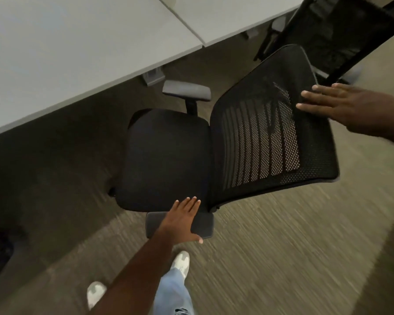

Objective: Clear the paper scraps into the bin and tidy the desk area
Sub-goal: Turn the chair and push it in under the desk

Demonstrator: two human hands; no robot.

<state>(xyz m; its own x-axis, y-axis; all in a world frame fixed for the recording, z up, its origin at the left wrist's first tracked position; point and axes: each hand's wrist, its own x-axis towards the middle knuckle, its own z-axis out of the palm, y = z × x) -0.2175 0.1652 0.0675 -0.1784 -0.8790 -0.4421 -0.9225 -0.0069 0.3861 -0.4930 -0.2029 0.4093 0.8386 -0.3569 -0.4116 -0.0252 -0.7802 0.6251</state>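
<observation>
Both grips are flat and open: left hand on the chair's near armrest, right hand on its mesh back. Push evenly, steering the seat squarely under the table, left.

No text, label, brand, number or sign can be read on anything in this blurred view.

Chair backrest black perforated mesh, seat matt cloth, desk smooth grey.
</observation>
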